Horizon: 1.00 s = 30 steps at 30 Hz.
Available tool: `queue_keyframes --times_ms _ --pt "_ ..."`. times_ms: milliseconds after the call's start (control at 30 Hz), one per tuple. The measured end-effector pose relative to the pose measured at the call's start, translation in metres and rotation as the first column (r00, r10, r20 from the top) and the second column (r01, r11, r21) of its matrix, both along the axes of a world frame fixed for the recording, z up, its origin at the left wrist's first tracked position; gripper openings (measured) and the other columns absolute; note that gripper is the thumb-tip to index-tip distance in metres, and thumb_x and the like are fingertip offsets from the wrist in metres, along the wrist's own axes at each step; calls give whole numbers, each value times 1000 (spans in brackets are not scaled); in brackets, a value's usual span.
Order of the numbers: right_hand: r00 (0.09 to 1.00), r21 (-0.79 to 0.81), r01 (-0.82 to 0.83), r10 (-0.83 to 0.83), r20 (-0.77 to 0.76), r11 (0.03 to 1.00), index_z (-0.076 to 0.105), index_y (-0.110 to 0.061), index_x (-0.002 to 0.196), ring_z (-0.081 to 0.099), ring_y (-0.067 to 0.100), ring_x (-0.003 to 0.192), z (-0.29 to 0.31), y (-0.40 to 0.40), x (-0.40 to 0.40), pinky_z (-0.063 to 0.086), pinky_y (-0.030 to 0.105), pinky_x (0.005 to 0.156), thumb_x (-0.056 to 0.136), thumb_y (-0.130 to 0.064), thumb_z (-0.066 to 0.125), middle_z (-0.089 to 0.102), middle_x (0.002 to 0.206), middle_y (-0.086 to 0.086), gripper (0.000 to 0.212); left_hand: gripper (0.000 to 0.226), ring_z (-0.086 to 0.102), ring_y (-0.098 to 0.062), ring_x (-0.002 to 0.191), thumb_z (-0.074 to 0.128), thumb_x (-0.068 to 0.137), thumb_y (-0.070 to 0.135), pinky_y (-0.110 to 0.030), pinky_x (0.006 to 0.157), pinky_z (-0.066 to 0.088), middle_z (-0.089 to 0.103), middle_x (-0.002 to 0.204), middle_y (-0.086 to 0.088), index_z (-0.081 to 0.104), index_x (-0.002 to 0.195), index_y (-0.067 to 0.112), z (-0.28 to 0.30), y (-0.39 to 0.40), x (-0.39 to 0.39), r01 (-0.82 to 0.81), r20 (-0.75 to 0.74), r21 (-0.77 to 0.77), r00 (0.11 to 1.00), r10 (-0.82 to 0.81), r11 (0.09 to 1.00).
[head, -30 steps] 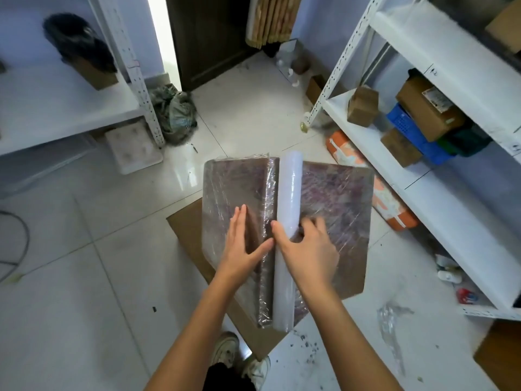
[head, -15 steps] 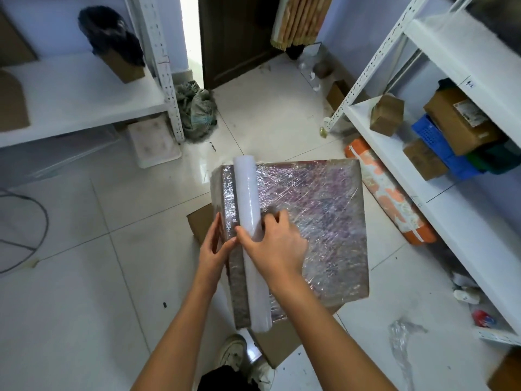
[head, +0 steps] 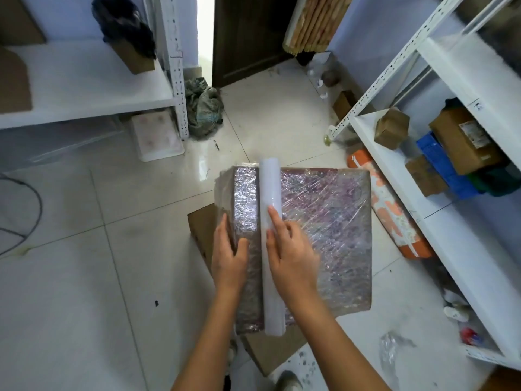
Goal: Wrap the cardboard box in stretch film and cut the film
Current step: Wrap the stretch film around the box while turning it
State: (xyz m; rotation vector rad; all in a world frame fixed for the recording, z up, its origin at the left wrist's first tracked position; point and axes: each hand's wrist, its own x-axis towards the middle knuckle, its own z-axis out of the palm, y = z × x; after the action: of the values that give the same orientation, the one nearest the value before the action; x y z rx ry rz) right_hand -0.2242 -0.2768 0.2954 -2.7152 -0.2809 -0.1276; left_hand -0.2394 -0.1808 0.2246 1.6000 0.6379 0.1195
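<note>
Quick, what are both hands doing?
Left hand: open, flat against the box.
Right hand: open, fingers pressing the film roll.

- The tiled floor (head: 84, 277) carries a flat cardboard sheet (head: 201, 230) at center.
- A white tray (head: 156, 135) lies at 10 o'clock.
- An orange bag (head: 392, 213) lies at 3 o'clock.
</note>
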Motion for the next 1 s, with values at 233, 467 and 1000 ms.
queue_keyframes --times_ms 233,467,1000 --pt "991 -102 -90 78 -109 991 9 -44 142 52 20 96 -1 -3 6 48 35 74 82 -64 37 48 116 8 69 84 54 -32 116 18 77 72 -39 88 43 54 135 -9 38 142 22 6 -13 10 -72 -151 329 980 128 941" --pt "960 95 -258 267 -85 961 30 -37 139 50 23 80 -6 -39 22 47 36 67 89 -33 54 47 103 10 55 81 61 -34 98 20 80 74 -38 77 47 66 114 -13 49 134 21 12 -32 9 -152 -108 411 971 214 899" --pt "944 19 -324 325 -67 946 49 -38 116 48 24 85 -9 -117 0 52 38 65 81 -42 37 49 102 9 37 61 60 -19 88 38 90 58 -26 65 40 67 104 -10 56 126 12 23 -109 -19 -319 -39 360 934 356 877"
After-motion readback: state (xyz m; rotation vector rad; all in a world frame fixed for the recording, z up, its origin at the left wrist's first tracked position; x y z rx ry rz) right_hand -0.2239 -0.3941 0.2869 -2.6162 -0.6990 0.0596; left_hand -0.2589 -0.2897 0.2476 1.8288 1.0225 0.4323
